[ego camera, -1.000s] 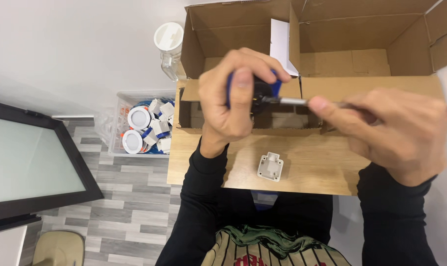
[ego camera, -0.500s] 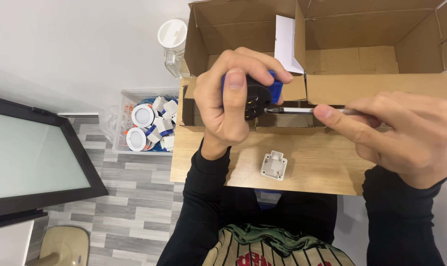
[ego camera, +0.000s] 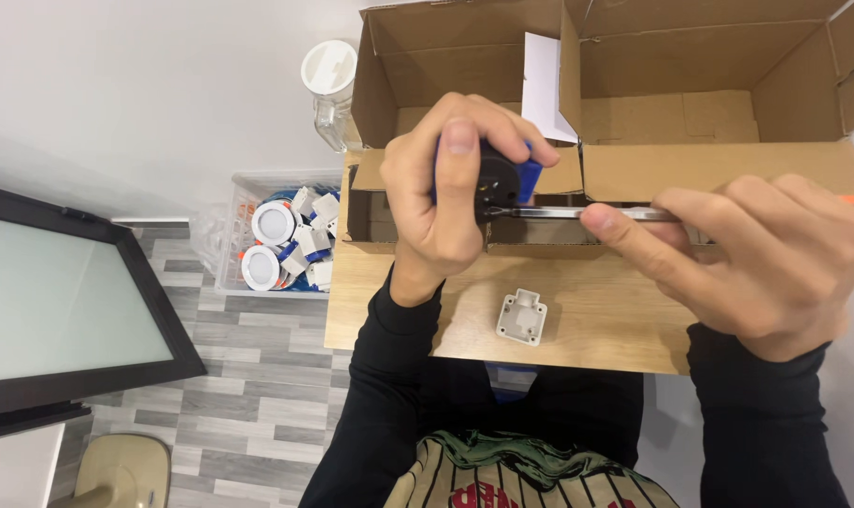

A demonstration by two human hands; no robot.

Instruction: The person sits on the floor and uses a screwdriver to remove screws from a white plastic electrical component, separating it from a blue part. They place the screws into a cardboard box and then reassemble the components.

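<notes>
My left hand (ego camera: 446, 193) is closed around a small black and blue part (ego camera: 502, 177), held up above the wooden table (ego camera: 596, 329). My right hand (ego camera: 775, 254) grips a screwdriver (ego camera: 577, 214); its metal shaft points left and its tip meets the part. An orange bit of the handle shows at the right frame edge. A small white plastic housing (ego camera: 522, 317) lies on the table below both hands, touched by neither.
Open cardboard boxes (ego camera: 709, 103) stand at the back of the table, one with a white paper inside. On the floor to the left sits a clear bin (ego camera: 286, 240) of round white fixtures. A clear jar (ego camera: 330, 80) stands behind it. A dark-framed panel (ego camera: 60, 301) leans at left.
Both hands have stayed together on the part and screwdriver, shifting only slightly in the view. The white housing on the table has not moved.
</notes>
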